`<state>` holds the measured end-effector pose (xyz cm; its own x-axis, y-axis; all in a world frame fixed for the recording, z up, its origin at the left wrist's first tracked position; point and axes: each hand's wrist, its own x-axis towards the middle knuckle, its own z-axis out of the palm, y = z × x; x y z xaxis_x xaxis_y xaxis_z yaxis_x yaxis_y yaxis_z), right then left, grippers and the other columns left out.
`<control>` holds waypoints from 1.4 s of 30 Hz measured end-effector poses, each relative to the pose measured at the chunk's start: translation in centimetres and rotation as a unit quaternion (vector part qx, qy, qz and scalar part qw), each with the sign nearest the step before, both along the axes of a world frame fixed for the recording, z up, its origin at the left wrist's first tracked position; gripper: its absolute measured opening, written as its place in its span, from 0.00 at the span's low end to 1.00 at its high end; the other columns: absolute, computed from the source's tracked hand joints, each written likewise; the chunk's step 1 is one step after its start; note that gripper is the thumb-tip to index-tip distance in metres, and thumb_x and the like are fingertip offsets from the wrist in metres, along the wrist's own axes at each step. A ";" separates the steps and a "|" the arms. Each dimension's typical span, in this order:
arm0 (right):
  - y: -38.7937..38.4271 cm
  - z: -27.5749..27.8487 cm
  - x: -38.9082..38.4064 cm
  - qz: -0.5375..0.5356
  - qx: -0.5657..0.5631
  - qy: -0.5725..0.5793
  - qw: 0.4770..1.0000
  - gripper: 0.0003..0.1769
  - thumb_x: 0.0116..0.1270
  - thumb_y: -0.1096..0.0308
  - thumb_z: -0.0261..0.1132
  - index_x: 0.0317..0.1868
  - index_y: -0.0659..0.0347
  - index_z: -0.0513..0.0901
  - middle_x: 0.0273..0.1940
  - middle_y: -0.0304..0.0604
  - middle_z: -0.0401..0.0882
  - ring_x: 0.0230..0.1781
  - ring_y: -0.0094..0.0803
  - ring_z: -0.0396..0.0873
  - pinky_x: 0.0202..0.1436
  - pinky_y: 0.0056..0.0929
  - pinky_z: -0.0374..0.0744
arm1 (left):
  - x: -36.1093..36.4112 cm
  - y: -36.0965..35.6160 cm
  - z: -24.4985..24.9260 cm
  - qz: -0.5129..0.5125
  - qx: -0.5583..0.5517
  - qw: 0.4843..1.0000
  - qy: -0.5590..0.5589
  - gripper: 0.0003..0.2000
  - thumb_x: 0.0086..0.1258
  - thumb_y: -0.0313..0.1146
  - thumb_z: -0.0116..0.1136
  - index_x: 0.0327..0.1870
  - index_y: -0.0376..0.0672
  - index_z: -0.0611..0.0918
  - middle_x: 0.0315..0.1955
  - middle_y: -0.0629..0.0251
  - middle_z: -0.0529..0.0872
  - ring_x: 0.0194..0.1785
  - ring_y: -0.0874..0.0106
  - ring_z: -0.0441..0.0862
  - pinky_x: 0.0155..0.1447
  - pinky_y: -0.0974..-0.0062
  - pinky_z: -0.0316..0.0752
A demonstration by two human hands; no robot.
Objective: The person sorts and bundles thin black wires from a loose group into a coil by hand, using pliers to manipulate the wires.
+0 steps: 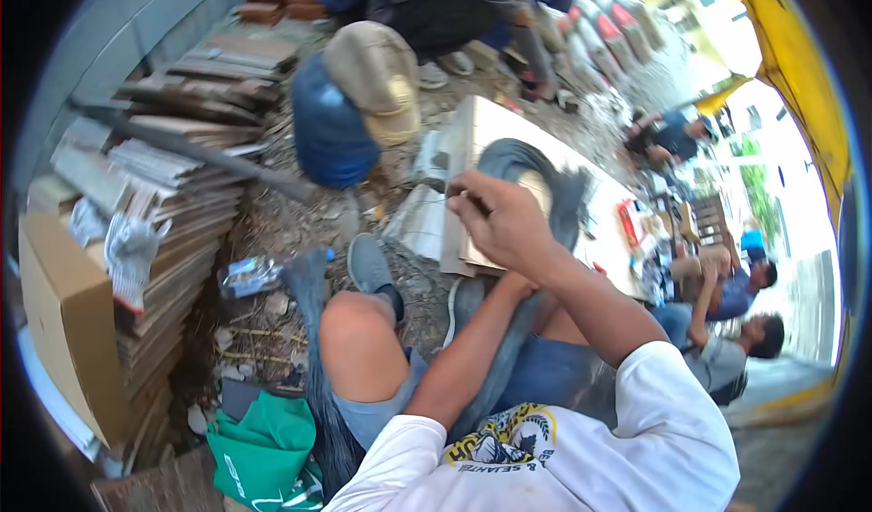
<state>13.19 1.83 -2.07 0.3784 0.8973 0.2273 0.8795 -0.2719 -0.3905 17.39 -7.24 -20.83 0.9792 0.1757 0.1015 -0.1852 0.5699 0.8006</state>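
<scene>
My right hand (501, 223) is raised over the near edge of a pale board (486, 139), with its fingers curled into a pinch. Whatever it may hold is too small to make out. Behind my right wrist, my left hand (520, 284) is mostly covered and its fingers are hidden. It lies against a bundle of dark grey, hair-like strands (498, 367) that runs down across my lap. More such strands (570, 198) lie curved on the board beyond my right hand. Another long bunch (318, 367) hangs past my bare knee.
Stacked wooden planks (182, 185), a cardboard box (77, 330) and a glove (132, 253) stand at left. A plastic bottle (254, 276) and green bag (263, 448) lie on the ground. A person wearing a cap (368, 62) sits opposite; several others sit at right.
</scene>
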 end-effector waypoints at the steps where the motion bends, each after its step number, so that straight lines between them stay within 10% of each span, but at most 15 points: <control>1: -4.0 2.8 1.6 -0.082 0.022 0.028 0.996 0.08 0.65 0.67 0.66 0.43 0.60 0.82 0.30 0.47 0.80 0.31 0.42 0.82 0.37 0.40 0.78 | 1.5 -0.8 2.0 -0.020 0.010 1.000 -0.017 0.06 0.65 0.32 0.64 0.33 0.38 0.85 0.17 0.66 0.81 0.21 0.75 0.80 0.25 0.71 0.72; 6: -23.4 7.4 7.2 -0.257 0.154 -0.116 0.947 0.08 0.67 0.69 0.64 0.43 0.64 0.81 0.35 0.43 0.80 0.34 0.31 0.78 0.41 0.30 0.76 | -0.8 0.4 10.6 -0.104 0.103 0.978 0.146 0.19 0.67 0.49 0.68 0.32 0.39 0.79 0.17 0.70 0.75 0.16 0.79 0.70 0.19 0.76 0.64; 10: -30.7 1.6 9.8 -0.299 0.169 0.276 0.898 0.09 0.71 0.68 0.60 0.45 0.66 0.76 0.32 0.41 0.79 0.33 0.27 0.77 0.40 0.30 0.76 | -0.6 -2.2 13.5 -0.097 0.176 0.963 0.181 0.23 0.64 0.53 0.70 0.33 0.39 0.78 0.18 0.71 0.73 0.17 0.80 0.69 0.21 0.77 0.66; 17: -31.9 -6.6 11.5 -0.214 0.177 0.291 0.915 0.07 0.71 0.70 0.59 0.45 0.63 0.76 0.28 0.44 0.77 0.28 0.30 0.76 0.35 0.31 0.75 | 0.1 -5.7 13.2 -0.088 0.275 0.929 0.232 0.24 0.68 0.56 0.65 0.30 0.41 0.76 0.17 0.72 0.73 0.16 0.79 0.69 0.20 0.77 0.64; 27: -33.9 -8.4 11.3 -0.200 0.276 0.216 0.915 0.10 0.68 0.71 0.62 0.47 0.63 0.85 0.41 0.50 0.86 0.42 0.46 0.86 0.47 0.36 0.81 | 0.2 -8.7 14.1 -0.063 0.247 0.904 0.344 0.37 0.76 0.70 0.30 0.33 0.40 0.77 0.13 0.71 0.70 0.15 0.77 0.65 0.21 0.76 0.64; 42: -34.5 -9.3 15.0 -0.089 0.082 0.428 0.896 0.14 0.66 0.74 0.57 0.49 0.63 0.85 0.38 0.48 0.85 0.41 0.36 0.84 0.49 0.31 0.79 | -0.4 -10.7 15.8 -0.183 0.117 0.912 0.348 0.34 0.80 0.63 0.29 0.38 0.38 0.78 0.13 0.73 0.68 0.12 0.79 0.63 0.19 0.77 0.65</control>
<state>28.21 -32.64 -11.35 0.6109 0.7863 -0.0921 0.1866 -0.2561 -0.9485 16.96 -17.89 -4.98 0.8094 -0.1214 -0.5746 0.5826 0.2894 0.7595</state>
